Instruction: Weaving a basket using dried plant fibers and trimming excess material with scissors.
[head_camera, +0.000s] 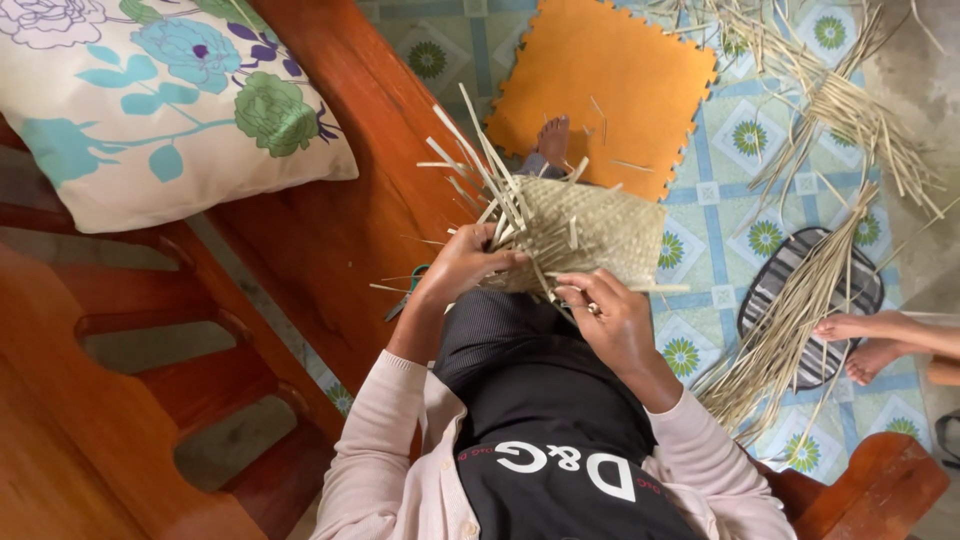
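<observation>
The person sits on a wooden bench (330, 220) and looks down at a half-woven mat (590, 232) of pale straw strips, which rests on the lap over dark trousers. The mat's long axis runs roughly left to right in the view, slightly tilted, with its finished edge toward the right, above the floor. Its unfinished end points to the upper left, where loose strip ends (480, 155) fan out and stick up toward the bench. The left hand (462, 262) grips the mat at that loose end, fingers curled tight around a bunch of strips. The right hand (610, 318) sits at the mat's near edge, fingers bent and pinched narrowly on a single strip (655, 289) that runs out to the right. The two hands are near each other, with the mat's lower edge between them. Just left of the left wrist, scissors (405, 292) with a greenish handle lie on the bench. A floral pillow (150, 100) lies on the bench at the upper left. On the patterned floor (720, 230) sit an orange foam tile (600, 80), where the person's own foot (553, 138) rests, and a bundle of straw (790, 320) across a striped mat (800, 270). Another person's feet (870, 345) show at the right edge.
</observation>
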